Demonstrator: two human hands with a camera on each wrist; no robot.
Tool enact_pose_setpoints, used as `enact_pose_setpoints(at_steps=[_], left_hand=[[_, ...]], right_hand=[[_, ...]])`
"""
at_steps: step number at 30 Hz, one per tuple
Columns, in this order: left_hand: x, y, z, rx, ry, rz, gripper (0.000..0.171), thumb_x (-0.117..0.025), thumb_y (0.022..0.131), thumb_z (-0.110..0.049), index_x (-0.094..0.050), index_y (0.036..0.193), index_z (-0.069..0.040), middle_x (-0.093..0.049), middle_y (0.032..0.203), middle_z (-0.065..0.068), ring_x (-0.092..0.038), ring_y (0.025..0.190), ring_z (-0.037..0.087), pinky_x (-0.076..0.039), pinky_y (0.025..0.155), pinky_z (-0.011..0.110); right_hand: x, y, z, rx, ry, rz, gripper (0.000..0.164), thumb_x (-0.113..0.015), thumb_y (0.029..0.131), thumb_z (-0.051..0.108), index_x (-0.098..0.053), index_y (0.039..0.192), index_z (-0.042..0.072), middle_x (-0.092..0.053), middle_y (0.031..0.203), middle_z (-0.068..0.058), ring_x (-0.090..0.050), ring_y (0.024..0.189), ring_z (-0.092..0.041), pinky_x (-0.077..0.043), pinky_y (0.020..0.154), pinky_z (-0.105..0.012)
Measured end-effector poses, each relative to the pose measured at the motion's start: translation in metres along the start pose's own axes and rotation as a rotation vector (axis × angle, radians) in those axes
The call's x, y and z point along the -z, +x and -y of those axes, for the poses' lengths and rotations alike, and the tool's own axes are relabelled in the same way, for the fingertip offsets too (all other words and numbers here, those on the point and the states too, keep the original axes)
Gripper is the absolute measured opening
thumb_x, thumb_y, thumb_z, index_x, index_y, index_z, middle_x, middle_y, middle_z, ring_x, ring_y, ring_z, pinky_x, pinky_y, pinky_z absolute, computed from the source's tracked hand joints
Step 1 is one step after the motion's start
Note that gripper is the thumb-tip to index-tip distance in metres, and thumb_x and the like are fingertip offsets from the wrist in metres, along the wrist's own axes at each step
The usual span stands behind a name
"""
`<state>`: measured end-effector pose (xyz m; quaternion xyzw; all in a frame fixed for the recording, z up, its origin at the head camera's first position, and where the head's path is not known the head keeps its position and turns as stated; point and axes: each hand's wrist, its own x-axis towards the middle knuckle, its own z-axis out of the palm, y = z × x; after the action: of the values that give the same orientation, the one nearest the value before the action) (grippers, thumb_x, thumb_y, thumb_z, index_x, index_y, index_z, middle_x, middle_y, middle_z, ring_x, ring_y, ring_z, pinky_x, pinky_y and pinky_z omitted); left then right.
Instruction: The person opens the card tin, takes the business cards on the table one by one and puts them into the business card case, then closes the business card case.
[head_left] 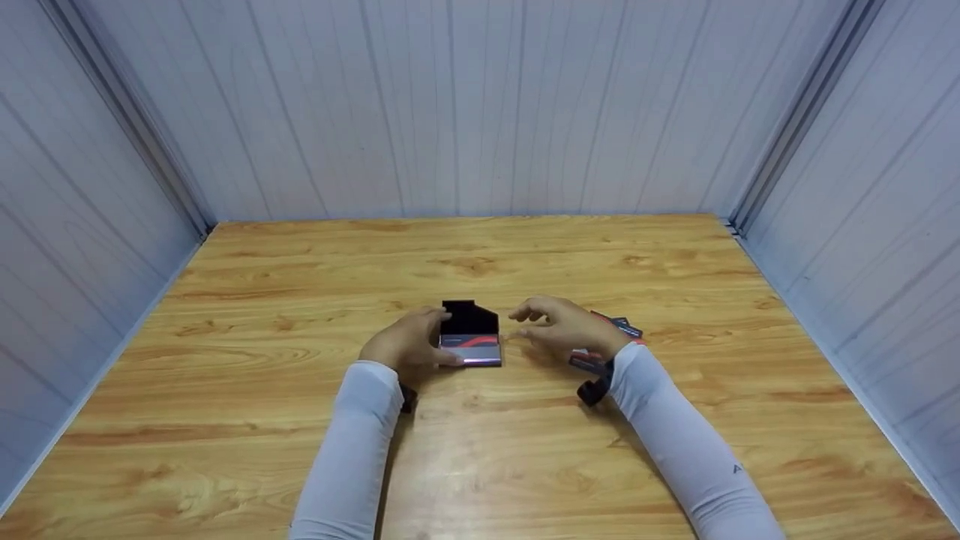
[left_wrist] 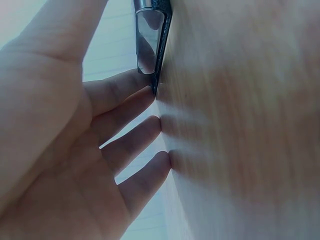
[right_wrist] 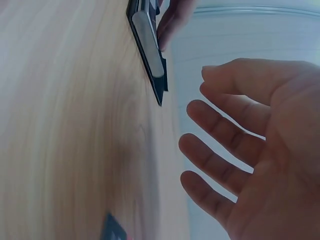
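Business-card case point(head_left: 466, 324), its black lid open, lies on the wooden table point(head_left: 465, 465) in the head view, a grey-and-red card point(head_left: 471, 343) showing inside; the left hand point(head_left: 409, 341) grips its left side between thumb and fingers. The right hand point(head_left: 564, 326) hovers nearby, loose cards point(head_left: 627, 328) around its wrist. Left wrist view: fingertips touch case and tabletop. Right wrist view: relaxed, released fingers, clear of the case.

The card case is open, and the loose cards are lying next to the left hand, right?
Not quite: the loose cards lie next to the right hand, not the left hand, as the head view shows. The card case is indeed open.
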<state>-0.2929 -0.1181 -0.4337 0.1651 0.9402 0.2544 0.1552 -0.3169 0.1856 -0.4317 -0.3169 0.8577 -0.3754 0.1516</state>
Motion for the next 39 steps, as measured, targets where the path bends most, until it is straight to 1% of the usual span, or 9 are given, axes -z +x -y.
enact_pose_setpoints(at_steps=[6,12,18,21,26,30,34,37,39], left_hand=[[-0.001,0.001,-0.001,0.007,0.003,0.006,0.095,-0.081,0.082,-0.05,-0.035,0.157,-0.013,-0.03,0.161,0.009,-0.026,0.148,0.03,-0.026,0.118,0.047],[-0.002,0.0,-0.001,0.017,0.005,0.012,0.094,-0.08,0.083,-0.051,-0.034,0.158,-0.018,-0.028,0.162,0.007,-0.024,0.149,0.028,-0.027,0.117,0.048],[-0.002,-0.001,-0.001,0.019,0.0,0.013,0.094,-0.08,0.083,-0.051,-0.033,0.158,-0.019,-0.027,0.163,0.007,-0.024,0.149,0.029,-0.027,0.117,0.049],[-0.002,-0.002,-0.001,0.024,-0.01,0.011,0.094,-0.08,0.083,-0.051,-0.034,0.158,-0.019,-0.027,0.163,0.006,-0.024,0.149,0.029,-0.027,0.117,0.049],[-0.001,-0.002,-0.001,0.03,-0.016,0.009,0.094,-0.08,0.082,-0.05,-0.034,0.158,-0.019,-0.027,0.163,0.006,-0.024,0.149,0.029,-0.027,0.117,0.049],[0.0,-0.001,-0.002,0.024,-0.004,0.007,0.094,-0.08,0.083,-0.051,-0.034,0.158,-0.019,-0.027,0.163,0.007,-0.023,0.149,0.03,-0.026,0.117,0.05],[0.0,0.0,-0.003,0.012,-0.002,0.006,0.094,-0.08,0.083,-0.05,-0.035,0.158,-0.017,-0.029,0.162,0.007,-0.025,0.148,0.029,-0.027,0.117,0.048],[0.0,0.001,-0.002,0.006,-0.002,0.008,0.094,-0.081,0.082,-0.049,-0.035,0.157,-0.015,-0.03,0.161,0.008,-0.027,0.147,0.029,-0.029,0.116,0.047],[0.0,0.002,-0.001,0.001,-0.001,0.011,0.094,-0.081,0.083,-0.049,-0.034,0.157,-0.014,-0.03,0.161,0.009,-0.027,0.147,0.029,-0.029,0.116,0.047]], right_hand=[[0.014,-0.016,-0.007,-0.021,-0.052,-0.01,0.037,-0.062,0.102,0.02,-0.059,0.135,0.005,-0.057,0.137,-0.01,-0.051,0.126,-0.032,-0.044,0.103,-0.052],[0.025,-0.037,-0.021,0.008,-0.101,-0.018,0.039,-0.062,0.102,0.018,-0.058,0.135,-0.002,-0.059,0.133,-0.017,-0.056,0.118,-0.035,-0.049,0.096,-0.051],[0.038,-0.057,-0.033,-0.002,-0.163,-0.038,0.037,-0.067,0.099,0.016,-0.061,0.129,-0.004,-0.063,0.127,-0.017,-0.059,0.112,-0.034,-0.051,0.091,-0.05],[0.048,-0.067,-0.037,-0.045,-0.184,-0.044,0.038,-0.071,0.095,0.019,-0.063,0.126,-0.002,-0.065,0.121,-0.017,-0.06,0.108,-0.033,-0.051,0.091,-0.051],[0.062,-0.083,-0.043,-0.149,-0.169,-0.038,0.04,-0.078,0.09,0.02,-0.064,0.12,-0.001,-0.065,0.116,-0.017,-0.06,0.108,-0.035,-0.048,0.094,-0.053],[0.071,-0.092,-0.046,-0.23,-0.178,-0.016,0.04,-0.082,0.086,0.018,-0.064,0.116,-0.001,-0.063,0.118,-0.019,-0.059,0.111,-0.037,-0.047,0.095,-0.054],[0.075,-0.098,-0.05,-0.329,-0.199,0.025,0.046,-0.085,0.082,0.019,-0.063,0.119,0.002,-0.059,0.12,-0.019,-0.057,0.107,-0.035,-0.048,0.092,-0.051],[0.077,-0.1,-0.052,-0.368,-0.207,0.045,0.05,-0.086,0.081,0.021,-0.062,0.121,0.004,-0.058,0.119,-0.019,-0.056,0.103,-0.032,-0.048,0.09,-0.048],[0.077,-0.1,-0.053,-0.369,-0.201,0.052,0.051,-0.087,0.081,0.021,-0.061,0.121,0.003,-0.059,0.117,-0.019,-0.057,0.101,-0.03,-0.048,0.088,-0.047]])
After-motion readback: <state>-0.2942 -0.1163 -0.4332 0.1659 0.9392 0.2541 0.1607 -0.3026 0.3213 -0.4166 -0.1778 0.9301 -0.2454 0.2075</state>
